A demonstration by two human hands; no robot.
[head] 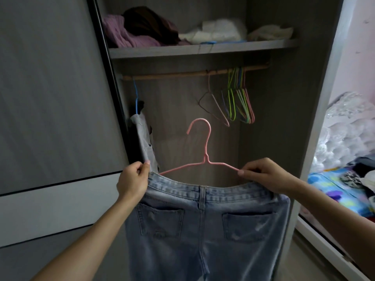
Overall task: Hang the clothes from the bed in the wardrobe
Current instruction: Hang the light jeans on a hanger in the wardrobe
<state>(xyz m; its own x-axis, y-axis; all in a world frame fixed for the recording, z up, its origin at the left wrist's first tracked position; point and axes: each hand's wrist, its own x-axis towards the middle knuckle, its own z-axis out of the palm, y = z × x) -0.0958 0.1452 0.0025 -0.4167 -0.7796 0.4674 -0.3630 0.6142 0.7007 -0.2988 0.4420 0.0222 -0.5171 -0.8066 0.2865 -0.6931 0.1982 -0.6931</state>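
Gripping the waistband corners of pale blue denim jeans [205, 230], lower centre: left hand [133, 182], right hand [263, 175], both pinched closed; pink wire hanger [205, 157] inside waistband.

Bedroom: wardrobe [263, 138], hangers [240, 102], bed [332, 189] beside.

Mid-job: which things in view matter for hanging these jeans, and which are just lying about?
For the job: jeans, gripped by left hand and right hand; pink hanger; wardrobe rail; clothes on the bed.
Lying about: piled clothes on the shelf; spare hangers; grey garment on a blue hanger.
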